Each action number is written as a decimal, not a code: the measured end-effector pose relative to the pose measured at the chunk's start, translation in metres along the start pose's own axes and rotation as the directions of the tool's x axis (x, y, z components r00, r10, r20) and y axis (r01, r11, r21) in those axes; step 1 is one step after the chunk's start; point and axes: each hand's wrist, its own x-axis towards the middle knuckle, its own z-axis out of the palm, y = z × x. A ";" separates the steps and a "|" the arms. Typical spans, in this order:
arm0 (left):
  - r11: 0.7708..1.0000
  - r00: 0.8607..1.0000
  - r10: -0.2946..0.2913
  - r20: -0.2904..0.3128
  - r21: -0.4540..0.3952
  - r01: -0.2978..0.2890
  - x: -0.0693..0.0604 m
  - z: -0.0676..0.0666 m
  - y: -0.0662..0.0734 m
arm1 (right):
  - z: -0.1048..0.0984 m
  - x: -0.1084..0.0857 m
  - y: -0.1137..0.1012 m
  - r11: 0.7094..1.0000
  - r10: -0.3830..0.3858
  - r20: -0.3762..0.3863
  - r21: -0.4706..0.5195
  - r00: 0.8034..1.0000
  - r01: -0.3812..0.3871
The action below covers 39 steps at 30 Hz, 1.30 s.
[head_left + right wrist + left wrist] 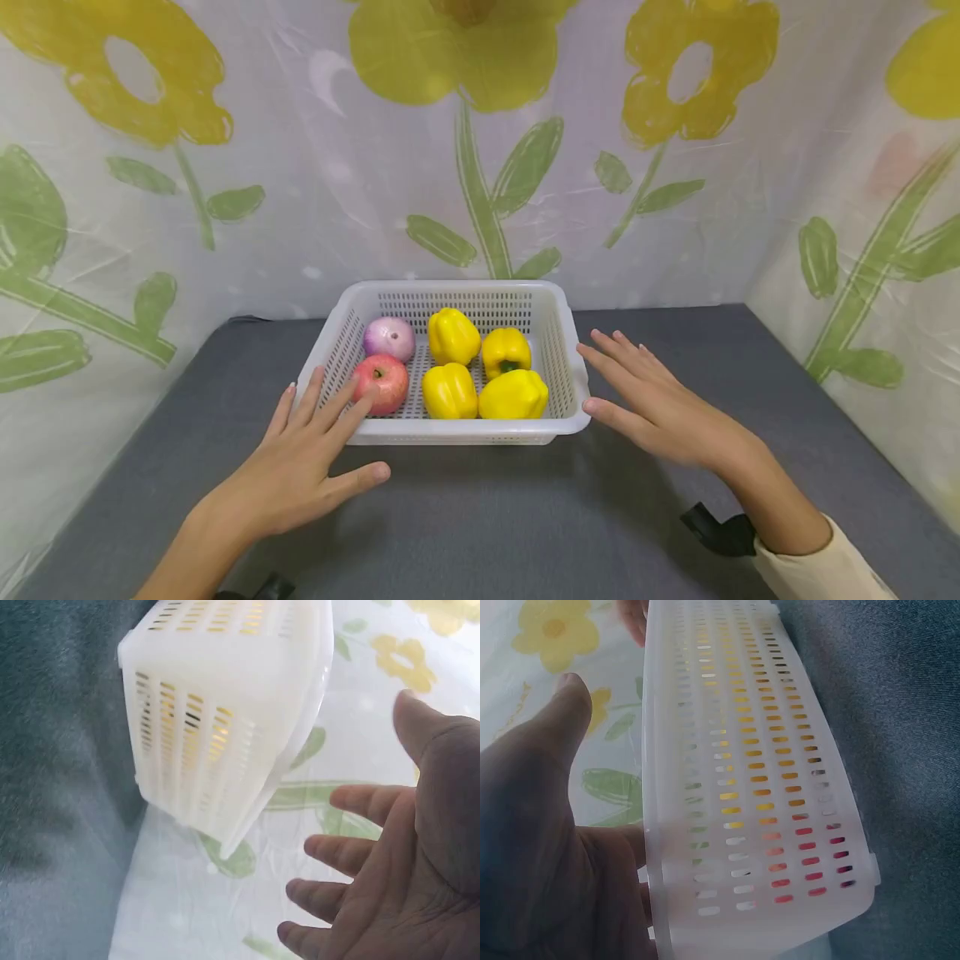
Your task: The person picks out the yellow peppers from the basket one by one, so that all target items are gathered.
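Note:
A white plastic basket [465, 428] with slotted walls sits on the dark table. Inside it, a purple onion [390, 338] lies behind a red apple [385, 383] on the left. Several yellow bell peppers [450, 390] fill the middle and right. My left hand [303, 462] is spread over the basket's front left corner, its fingertips overlapping the apple in the head view; whether it touches the rim I cannot tell. Beside the right wall hovers my right hand [660, 404], fingers stretched out. In the right wrist view a gap shows between that hand and the basket [225, 652].
Dark grey cloth covers the table [480, 517]. A pale curtain [300, 208] printed with yellow flowers hangs behind and at both sides, close to the basket's back. Black straps [720, 531] show at the wrists.

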 end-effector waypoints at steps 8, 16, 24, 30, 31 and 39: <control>1.000 1.000 0.003 -0.003 -0.023 -0.004 0.004 0.000 -0.001 | 0.007 0.019 -0.001 0.998 -0.069 0.009 -0.008 0.998 0.069; 0.999 0.998 0.046 -0.036 -0.009 -0.047 0.009 0.003 -0.001 | 0.014 0.040 -0.005 0.986 -0.163 0.022 -0.026 0.986 0.164; 0.997 0.996 0.079 -0.047 0.007 -0.079 0.017 0.006 0.000 | 0.019 0.064 -0.015 0.973 -0.220 0.074 -0.054 0.973 0.224; 0.995 0.991 0.097 -0.088 0.032 -0.095 0.022 0.011 0.002 | 0.022 0.080 -0.026 0.958 -0.236 0.178 -0.122 0.955 0.259; 0.994 0.990 0.102 -0.096 0.039 -0.099 0.023 0.012 0.003 | 0.023 0.083 -0.027 0.955 -0.240 0.195 -0.130 0.951 0.267; 0.991 0.985 0.116 -0.131 0.076 -0.107 0.024 0.015 0.003 | 0.028 0.097 -0.033 0.929 -0.293 0.266 -0.149 0.918 0.340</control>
